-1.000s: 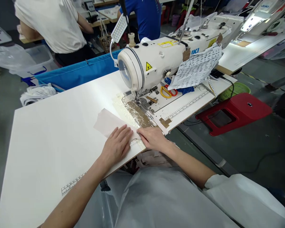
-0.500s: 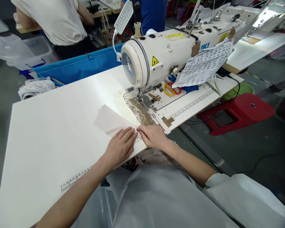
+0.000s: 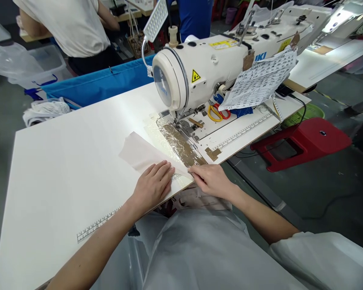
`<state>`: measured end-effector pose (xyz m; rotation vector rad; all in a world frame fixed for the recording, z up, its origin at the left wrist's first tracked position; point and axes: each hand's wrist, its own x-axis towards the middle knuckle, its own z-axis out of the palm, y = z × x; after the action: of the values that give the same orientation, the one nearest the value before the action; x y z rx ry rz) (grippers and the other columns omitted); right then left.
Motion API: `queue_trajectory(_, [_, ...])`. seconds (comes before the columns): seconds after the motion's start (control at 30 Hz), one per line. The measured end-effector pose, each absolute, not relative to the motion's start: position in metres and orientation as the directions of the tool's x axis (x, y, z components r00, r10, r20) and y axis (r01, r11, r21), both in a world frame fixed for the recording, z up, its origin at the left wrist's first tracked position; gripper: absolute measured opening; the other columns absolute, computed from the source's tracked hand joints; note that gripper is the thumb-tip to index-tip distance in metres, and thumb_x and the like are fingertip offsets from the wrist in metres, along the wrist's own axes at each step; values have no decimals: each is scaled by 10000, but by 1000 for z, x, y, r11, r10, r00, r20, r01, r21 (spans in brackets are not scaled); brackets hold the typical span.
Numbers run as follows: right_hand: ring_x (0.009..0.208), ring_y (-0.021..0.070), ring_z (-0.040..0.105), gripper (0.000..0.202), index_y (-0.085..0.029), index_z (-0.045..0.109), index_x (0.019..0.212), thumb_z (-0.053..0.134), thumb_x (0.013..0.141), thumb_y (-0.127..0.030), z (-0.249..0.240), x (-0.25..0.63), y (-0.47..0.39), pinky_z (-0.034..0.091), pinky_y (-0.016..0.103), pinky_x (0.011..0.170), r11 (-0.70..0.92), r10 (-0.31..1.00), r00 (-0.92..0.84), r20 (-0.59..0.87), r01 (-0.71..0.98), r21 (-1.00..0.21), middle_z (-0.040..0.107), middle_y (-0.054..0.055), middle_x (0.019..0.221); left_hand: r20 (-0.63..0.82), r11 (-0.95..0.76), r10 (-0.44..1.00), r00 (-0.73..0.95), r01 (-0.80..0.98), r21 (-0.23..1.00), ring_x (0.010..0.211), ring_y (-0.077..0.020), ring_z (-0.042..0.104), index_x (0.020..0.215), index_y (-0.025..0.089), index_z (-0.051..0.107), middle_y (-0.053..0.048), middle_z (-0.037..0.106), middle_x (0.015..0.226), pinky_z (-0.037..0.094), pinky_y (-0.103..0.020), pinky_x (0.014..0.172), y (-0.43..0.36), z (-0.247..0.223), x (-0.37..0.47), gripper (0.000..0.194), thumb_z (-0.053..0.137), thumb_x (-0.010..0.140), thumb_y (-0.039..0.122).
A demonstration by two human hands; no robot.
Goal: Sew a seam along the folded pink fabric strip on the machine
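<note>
A pale pink piece of fabric (image 3: 142,152) lies on the white table, its narrow end reaching toward the front edge. My left hand (image 3: 153,183) rests flat on the fabric's lower part, palm down. At the narrow tip, my right hand (image 3: 210,179) pinches the fabric's corner between thumb and fingers. Brown tape under clear film (image 3: 181,145) runs from beneath the needle area to near my right hand. Just behind it stands the white sewing machine (image 3: 196,76).
Yellow- and red-handled scissors (image 3: 215,113) lie beside the machine, near a printed sheet (image 3: 258,82). A red stool (image 3: 317,139) stands right of the table (image 3: 63,169). People sit beyond the blue cloth (image 3: 103,82); white fabric (image 3: 45,110) is piled at the left.
My right hand has moved right and slightly toward me, away from my left hand, with the fabric's tip now stretched out between them. My left hand has stayed in place.
</note>
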<state>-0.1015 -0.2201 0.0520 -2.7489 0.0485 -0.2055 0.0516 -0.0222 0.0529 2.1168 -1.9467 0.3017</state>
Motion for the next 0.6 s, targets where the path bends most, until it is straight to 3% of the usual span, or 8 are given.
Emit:
queue_trajectory(0.17, [634, 150, 559, 215, -180, 574, 957, 359, 960, -193, 49, -94, -215, 240, 279, 551, -939, -88, 986, 145, -33, -343, 650, 22, 741, 349, -44, -936, 53, -998, 32, 1291, -273, 518, 1278, 117, 564, -141, 604, 1328, 452, -439, 1058, -24, 51, 55, 340, 458, 968, 206])
queue_trajectory(0.37, [676, 152, 607, 233, -166, 557, 1048, 337, 1004, -229, 48, -88, -209, 316, 258, 571, -871, -209, 953, 219, -80, -484, 679, 32, 797, 306, -11, -952, 34, -997, 78, 1319, -237, 496, 1341, 161, 534, -105, 586, 1367, 415, -438, 1117, -24, 47, 53, 387, 460, 963, 196])
queue_trajectory(0.6, [693, 147, 621, 195, -169, 556, 1048, 370, 1002, -205, 46, -80, -207, 305, 251, 562, -876, -146, 967, 209, -28, -481, 686, 30, 821, 280, -7, -960, 20, -999, 46, 1308, -270, 502, 1313, 171, 551, -124, 598, 1337, 456, -472, 1074, -25, 49, 52, 357, 458, 970, 211])
